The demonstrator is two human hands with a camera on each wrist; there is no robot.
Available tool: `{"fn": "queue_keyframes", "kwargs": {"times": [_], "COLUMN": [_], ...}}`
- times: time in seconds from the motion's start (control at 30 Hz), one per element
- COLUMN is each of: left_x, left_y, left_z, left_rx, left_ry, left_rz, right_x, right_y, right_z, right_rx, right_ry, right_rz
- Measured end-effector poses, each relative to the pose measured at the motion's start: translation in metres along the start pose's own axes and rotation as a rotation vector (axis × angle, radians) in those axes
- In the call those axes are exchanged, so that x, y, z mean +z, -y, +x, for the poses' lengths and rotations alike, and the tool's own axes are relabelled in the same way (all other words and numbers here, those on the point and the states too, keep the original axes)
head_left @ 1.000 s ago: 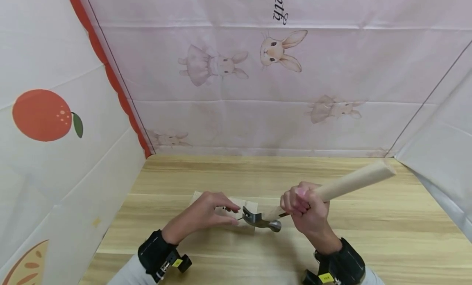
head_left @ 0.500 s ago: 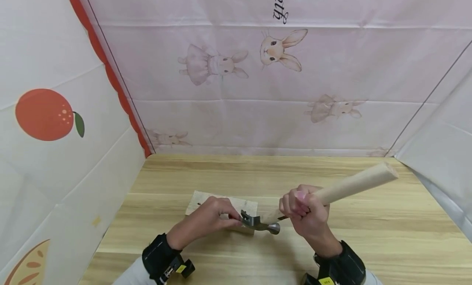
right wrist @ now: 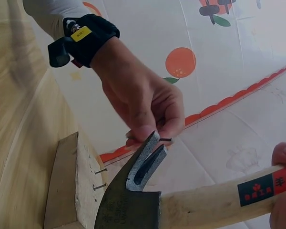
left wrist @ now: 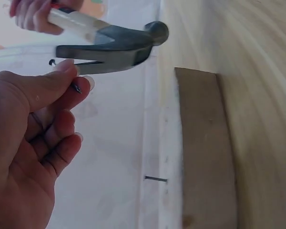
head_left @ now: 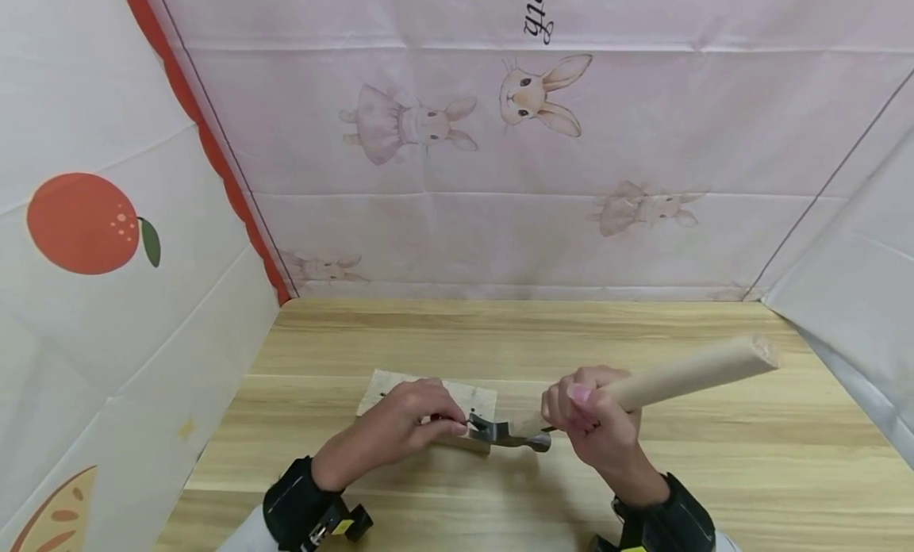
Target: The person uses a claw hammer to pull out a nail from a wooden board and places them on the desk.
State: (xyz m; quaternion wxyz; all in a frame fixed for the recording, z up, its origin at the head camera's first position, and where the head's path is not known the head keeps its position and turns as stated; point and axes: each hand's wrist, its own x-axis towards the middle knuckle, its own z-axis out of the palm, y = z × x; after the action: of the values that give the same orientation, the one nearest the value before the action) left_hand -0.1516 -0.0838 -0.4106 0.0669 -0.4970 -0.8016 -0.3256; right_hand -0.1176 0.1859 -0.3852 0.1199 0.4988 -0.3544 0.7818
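Observation:
Between thumb and index finger, my left hand (head_left: pixel 410 417) pinches a small dark nail (left wrist: pixel 76 88), right at the claw of a hammer (left wrist: pixel 128 40). In the right wrist view the nail (right wrist: pixel 166 140) sticks out past the fingertips beside the claw tips. My right hand (head_left: pixel 596 421) grips the hammer's pale wooden handle (head_left: pixel 693 377), whose butt end points up and to the right. Under the left hand lies a light wooden block (head_left: pixel 382 387). From its face stand a nail (right wrist: pixel 100 171) and another nail (right wrist: pixel 99 187).
The block rests on a wood-grain table (head_left: pixel 343 496). A pinkish cloth with printed rabbits (head_left: pixel 531 96) hangs behind. To the left is a white cloth with an orange print (head_left: pixel 83 223), and a white cloth (head_left: pixel 857 282) borders the right side.
My left thumb and index finger, apart near the claw a second ago, have come together on the nail. The handle's butt end has dropped a little.

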Motion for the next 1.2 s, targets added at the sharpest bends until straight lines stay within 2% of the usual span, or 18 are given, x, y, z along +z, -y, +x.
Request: {"fn": "queue_keyframes", "kwargs": {"times": [0.13,0.23,0.4,0.5,0.6,0.87,1.03,1.2], "left_x": [-0.008,-0.012,-0.016,-0.016,-0.015,-0.002,0.006,0.015], "left_y": [-0.006,-0.01,-0.009,-0.006,-0.003,0.002,0.0,0.005], "left_z": [-0.003,-0.007,-0.016,-0.021,-0.027,-0.044,-0.052,-0.059], "left_rx": [-0.054,-0.132,-0.269,-0.322,-0.342,-0.331,-0.384,-0.426], "left_ry": [-0.05,-0.074,-0.079,-0.078,-0.064,0.002,0.099,0.155], "left_rz": [0.034,0.086,0.207,0.279,0.354,0.546,0.517,0.484], "right_x": [0.0,-0.001,-0.003,-0.003,-0.003,-0.004,-0.004,-0.003], "right_y": [0.003,0.005,0.007,0.008,0.008,0.008,0.009,0.01], "right_z": [-0.001,-0.002,-0.003,-0.004,-0.004,-0.006,-0.008,-0.009], "right_rx": [0.005,0.009,0.003,-0.005,-0.01,-0.004,0.006,0.036], "right_ry": [0.007,0.004,-0.004,-0.006,-0.008,-0.024,-0.042,-0.073], "right_rz": [-0.022,-0.031,-0.042,-0.049,-0.048,-0.05,-0.064,-0.104]}}
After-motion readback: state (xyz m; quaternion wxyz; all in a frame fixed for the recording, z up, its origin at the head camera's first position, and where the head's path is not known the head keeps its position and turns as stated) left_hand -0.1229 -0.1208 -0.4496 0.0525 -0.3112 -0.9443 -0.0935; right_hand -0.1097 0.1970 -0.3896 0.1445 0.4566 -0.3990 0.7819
